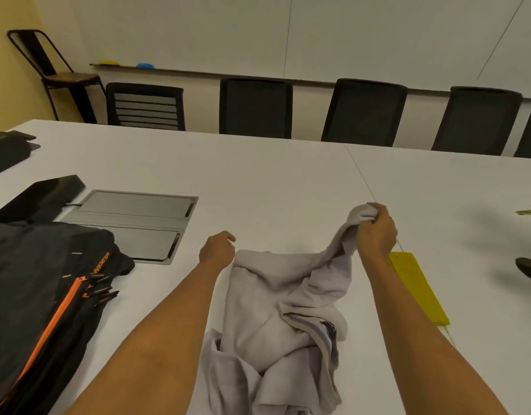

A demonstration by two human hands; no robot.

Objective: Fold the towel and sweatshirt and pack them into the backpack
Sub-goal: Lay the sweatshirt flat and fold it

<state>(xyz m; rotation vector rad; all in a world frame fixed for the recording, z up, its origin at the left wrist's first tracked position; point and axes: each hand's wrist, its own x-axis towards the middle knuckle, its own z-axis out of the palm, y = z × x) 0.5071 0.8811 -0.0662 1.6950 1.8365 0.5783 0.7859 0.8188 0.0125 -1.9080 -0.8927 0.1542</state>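
Grey sweatshirt (pixel 267 310) lying near-to-far, right hand (pixel 376 232) fingers clenched on lifted far end, left hand (pixel 217 250) fingers curled, hold unclear

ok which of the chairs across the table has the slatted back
The black chair second from the left, just right of the tall metal chair. Its back has horizontal slats; the other black chairs have plain dark backs.

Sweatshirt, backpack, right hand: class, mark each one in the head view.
sweatshirt (pixel 258 301), head view, on its crumpled grey body.
backpack (pixel 28 277), head view, on its dark front panel.
right hand (pixel 377 233), head view, on its back.
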